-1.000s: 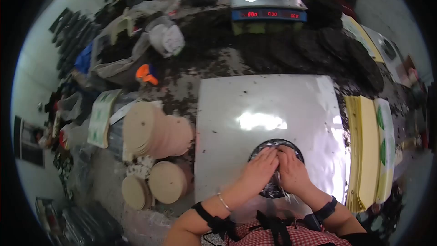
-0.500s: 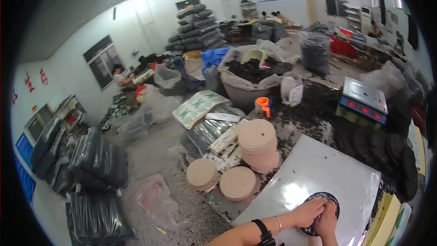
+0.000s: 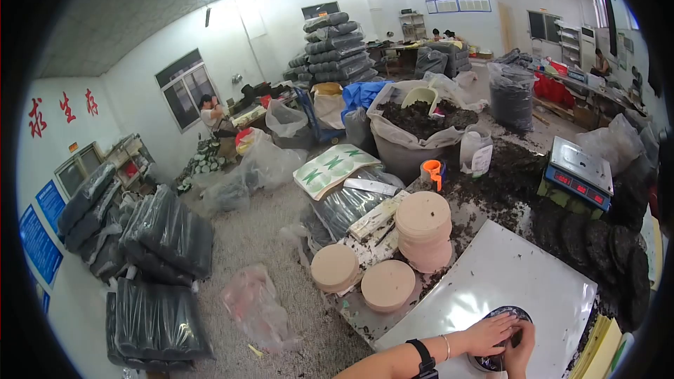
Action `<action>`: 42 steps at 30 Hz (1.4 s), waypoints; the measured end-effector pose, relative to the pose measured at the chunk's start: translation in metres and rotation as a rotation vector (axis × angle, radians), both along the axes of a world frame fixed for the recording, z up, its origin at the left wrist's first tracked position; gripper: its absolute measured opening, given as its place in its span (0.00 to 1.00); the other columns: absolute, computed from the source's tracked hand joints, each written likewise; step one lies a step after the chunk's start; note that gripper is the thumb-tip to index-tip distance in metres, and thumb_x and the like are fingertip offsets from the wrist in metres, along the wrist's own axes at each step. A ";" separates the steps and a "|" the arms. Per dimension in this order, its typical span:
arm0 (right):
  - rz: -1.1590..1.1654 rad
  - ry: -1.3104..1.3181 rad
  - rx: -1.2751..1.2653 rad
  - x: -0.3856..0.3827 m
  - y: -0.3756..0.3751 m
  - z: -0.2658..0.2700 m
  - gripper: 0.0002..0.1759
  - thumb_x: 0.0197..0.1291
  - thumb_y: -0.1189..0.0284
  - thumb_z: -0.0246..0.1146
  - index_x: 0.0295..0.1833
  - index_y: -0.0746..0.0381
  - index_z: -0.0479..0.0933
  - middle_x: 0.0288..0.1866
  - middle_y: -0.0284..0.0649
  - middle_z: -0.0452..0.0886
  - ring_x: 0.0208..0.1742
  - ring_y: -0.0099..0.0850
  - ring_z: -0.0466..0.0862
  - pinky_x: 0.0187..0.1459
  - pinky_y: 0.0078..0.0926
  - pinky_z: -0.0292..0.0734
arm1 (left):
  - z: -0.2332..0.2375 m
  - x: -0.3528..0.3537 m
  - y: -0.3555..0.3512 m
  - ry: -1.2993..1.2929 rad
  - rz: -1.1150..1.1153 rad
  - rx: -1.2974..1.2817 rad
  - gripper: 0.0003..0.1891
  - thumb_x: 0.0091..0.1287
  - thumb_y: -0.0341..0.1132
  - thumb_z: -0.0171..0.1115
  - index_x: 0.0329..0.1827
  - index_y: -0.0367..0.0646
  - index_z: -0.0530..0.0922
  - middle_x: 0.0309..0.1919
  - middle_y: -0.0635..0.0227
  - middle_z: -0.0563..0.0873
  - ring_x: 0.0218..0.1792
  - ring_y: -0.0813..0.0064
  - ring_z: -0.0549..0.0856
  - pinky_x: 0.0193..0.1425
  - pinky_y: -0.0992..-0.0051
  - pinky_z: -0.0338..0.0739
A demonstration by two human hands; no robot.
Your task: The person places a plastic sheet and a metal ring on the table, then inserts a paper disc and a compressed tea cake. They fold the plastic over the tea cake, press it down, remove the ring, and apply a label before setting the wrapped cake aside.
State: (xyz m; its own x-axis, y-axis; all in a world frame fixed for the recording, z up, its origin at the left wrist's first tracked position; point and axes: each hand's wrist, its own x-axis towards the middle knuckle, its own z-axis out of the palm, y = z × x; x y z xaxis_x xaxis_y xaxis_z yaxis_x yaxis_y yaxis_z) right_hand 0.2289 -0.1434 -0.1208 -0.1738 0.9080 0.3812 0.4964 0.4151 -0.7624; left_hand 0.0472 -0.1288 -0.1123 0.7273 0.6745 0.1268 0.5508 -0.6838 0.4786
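Observation:
Near the front of a white sheet (image 3: 484,274) lies a round black disc-like piece (image 3: 482,363) with a dark, shiny rim. Across its top, from the left, lies my left hand (image 3: 489,335), fingers stretched out. My right hand (image 3: 520,351) curls around the piece's right side, close to the left fingertips. Both hands cover most of the piece, so its inside cannot be made out. Left of the sheet are round tan discs: a tall stack (image 3: 423,231), a low stack (image 3: 334,268) and another low pile (image 3: 388,286).
A digital scale (image 3: 579,172) stands behind right, with a row of dark round cakes (image 3: 590,238) before it. Dark crumbs cover the table around an orange-handled cup (image 3: 432,174). Beyond is a large sack (image 3: 414,140) of dark loose material with a scoop. Wrapped bundles (image 3: 165,231) stand left.
The camera view has swung left, shifting the scene to the right and slightly down. My hands stay on the black piece; the left fingers now look flatter and more spread.

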 end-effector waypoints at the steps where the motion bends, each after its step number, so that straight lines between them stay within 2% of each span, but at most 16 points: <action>1: -0.042 0.221 -0.031 0.001 -0.002 0.000 0.18 0.54 0.80 0.65 0.51 0.67 0.74 0.51 0.51 0.76 0.52 0.52 0.79 0.56 0.45 0.76 | -0.005 0.001 -0.002 -0.014 0.012 0.012 0.38 0.68 0.47 0.59 0.75 0.28 0.66 0.80 0.39 0.57 0.83 0.48 0.53 0.87 0.57 0.44; 3: -0.144 0.301 -0.070 0.012 -0.009 0.008 0.14 0.52 0.82 0.66 0.46 0.66 0.77 0.47 0.50 0.80 0.48 0.49 0.80 0.50 0.47 0.77 | 0.003 0.001 -0.006 0.018 0.027 0.061 0.38 0.68 0.47 0.59 0.75 0.28 0.66 0.81 0.41 0.56 0.84 0.50 0.51 0.87 0.58 0.43; 5: -0.041 -0.139 -0.134 0.029 -0.029 0.037 0.18 0.66 0.79 0.64 0.61 0.67 0.81 0.55 0.54 0.83 0.58 0.50 0.82 0.61 0.41 0.77 | 0.006 0.001 -0.008 0.055 0.042 0.109 0.38 0.69 0.47 0.60 0.76 0.29 0.66 0.82 0.42 0.54 0.85 0.51 0.50 0.87 0.58 0.42; 7: 0.062 -0.197 -0.048 0.037 -0.038 0.042 0.18 0.64 0.80 0.63 0.60 0.68 0.81 0.52 0.54 0.83 0.56 0.51 0.81 0.58 0.42 0.78 | 0.004 0.002 -0.005 0.084 0.031 0.083 0.39 0.68 0.47 0.62 0.77 0.31 0.66 0.84 0.45 0.51 0.85 0.55 0.48 0.88 0.60 0.41; 13: 0.232 -0.325 -0.082 0.028 -0.028 0.071 0.13 0.63 0.75 0.67 0.52 0.65 0.83 0.47 0.51 0.86 0.50 0.52 0.83 0.50 0.44 0.80 | 0.003 0.006 -0.007 0.096 0.053 0.074 0.38 0.66 0.44 0.65 0.77 0.35 0.66 0.84 0.47 0.51 0.85 0.58 0.49 0.88 0.62 0.41; 14: 0.224 -0.358 -0.068 0.025 -0.021 0.061 0.08 0.53 0.81 0.64 0.41 0.65 0.80 0.42 0.48 0.83 0.45 0.50 0.80 0.46 0.48 0.76 | 0.000 0.006 -0.007 0.049 0.051 0.052 0.42 0.65 0.42 0.66 0.80 0.35 0.61 0.84 0.47 0.51 0.85 0.58 0.50 0.88 0.61 0.41; 15: 0.240 -0.358 -0.061 0.025 -0.015 0.054 0.08 0.53 0.81 0.64 0.41 0.65 0.80 0.42 0.48 0.83 0.45 0.50 0.80 0.46 0.48 0.76 | -0.003 0.006 -0.006 0.051 0.068 0.056 0.42 0.65 0.42 0.66 0.80 0.35 0.61 0.84 0.47 0.51 0.85 0.58 0.50 0.88 0.61 0.41; 18: 0.018 -0.588 -0.156 0.016 -0.005 0.036 0.14 0.64 0.61 0.68 0.45 0.60 0.83 0.37 0.49 0.87 0.40 0.53 0.85 0.43 0.47 0.80 | -0.005 0.001 -0.002 -0.003 0.015 0.104 0.53 0.60 0.45 0.68 0.84 0.35 0.48 0.84 0.47 0.49 0.85 0.55 0.49 0.88 0.59 0.43; 22: -0.095 -0.665 -0.201 0.009 -0.004 0.024 0.14 0.63 0.58 0.68 0.43 0.59 0.84 0.39 0.50 0.87 0.43 0.52 0.85 0.43 0.47 0.80 | 0.024 -0.008 -0.004 -0.093 -0.050 -0.105 0.61 0.55 0.57 0.70 0.84 0.33 0.45 0.83 0.43 0.50 0.85 0.54 0.50 0.88 0.60 0.40; 27: 0.045 -0.555 -0.146 0.022 -0.016 0.050 0.10 0.66 0.68 0.66 0.47 0.61 0.84 0.43 0.49 0.88 0.44 0.50 0.86 0.44 0.46 0.80 | -0.012 0.003 0.000 -0.023 -0.023 0.023 0.53 0.66 0.55 0.63 0.84 0.34 0.46 0.84 0.46 0.49 0.85 0.56 0.50 0.88 0.62 0.41; 29: 0.164 -0.011 -0.188 0.032 -0.035 0.060 0.12 0.65 0.76 0.66 0.54 0.64 0.84 0.50 0.50 0.88 0.47 0.49 0.87 0.46 0.46 0.81 | -0.021 0.007 -0.001 -0.026 0.040 0.133 0.47 0.69 0.42 0.61 0.84 0.34 0.46 0.84 0.48 0.52 0.84 0.58 0.53 0.88 0.61 0.45; 31: 0.199 -0.013 -0.125 0.036 -0.046 0.057 0.17 0.65 0.80 0.63 0.60 0.66 0.82 0.57 0.51 0.86 0.52 0.49 0.87 0.51 0.45 0.81 | 0.001 0.005 -0.004 -0.016 0.059 0.069 0.46 0.69 0.38 0.61 0.85 0.36 0.45 0.84 0.49 0.54 0.84 0.59 0.54 0.87 0.61 0.47; 35: 0.204 -0.475 0.077 0.006 -0.056 0.064 0.19 0.68 0.81 0.56 0.63 0.70 0.79 0.61 0.57 0.83 0.57 0.53 0.83 0.61 0.43 0.77 | 0.009 0.005 -0.004 -0.017 0.078 0.016 0.47 0.65 0.28 0.60 0.86 0.43 0.44 0.83 0.51 0.57 0.83 0.60 0.58 0.86 0.60 0.52; 38: 0.144 -0.588 0.013 -0.008 -0.047 0.048 0.20 0.70 0.79 0.53 0.63 0.71 0.79 0.60 0.57 0.84 0.53 0.53 0.84 0.59 0.43 0.78 | 0.011 -0.003 0.002 0.000 -0.005 -0.013 0.49 0.59 0.35 0.64 0.85 0.46 0.51 0.83 0.50 0.57 0.82 0.56 0.58 0.87 0.59 0.50; 40: 0.056 -0.610 0.050 -0.008 -0.034 0.018 0.06 0.56 0.80 0.61 0.39 0.64 0.81 0.39 0.46 0.85 0.43 0.51 0.80 0.44 0.48 0.74 | 0.006 -0.007 0.003 -0.063 -0.117 -0.120 0.51 0.53 0.44 0.68 0.82 0.40 0.59 0.82 0.48 0.57 0.82 0.52 0.58 0.87 0.57 0.47; 42: 0.172 -0.458 -0.054 -0.001 -0.020 0.029 0.06 0.56 0.79 0.62 0.38 0.66 0.81 0.39 0.46 0.86 0.45 0.51 0.82 0.47 0.50 0.75 | 0.010 -0.013 0.005 -0.064 -0.114 -0.110 0.52 0.53 0.45 0.69 0.82 0.38 0.58 0.82 0.47 0.57 0.82 0.52 0.58 0.87 0.56 0.47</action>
State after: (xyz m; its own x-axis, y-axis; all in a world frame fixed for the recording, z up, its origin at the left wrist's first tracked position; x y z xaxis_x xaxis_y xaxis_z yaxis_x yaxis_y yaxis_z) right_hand 0.2281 -0.1630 -0.0920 -0.4621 0.8676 0.1836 0.7133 0.4866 -0.5044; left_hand 0.0341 -0.1238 -0.1020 0.7925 0.6007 0.1052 0.4390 -0.6818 0.5852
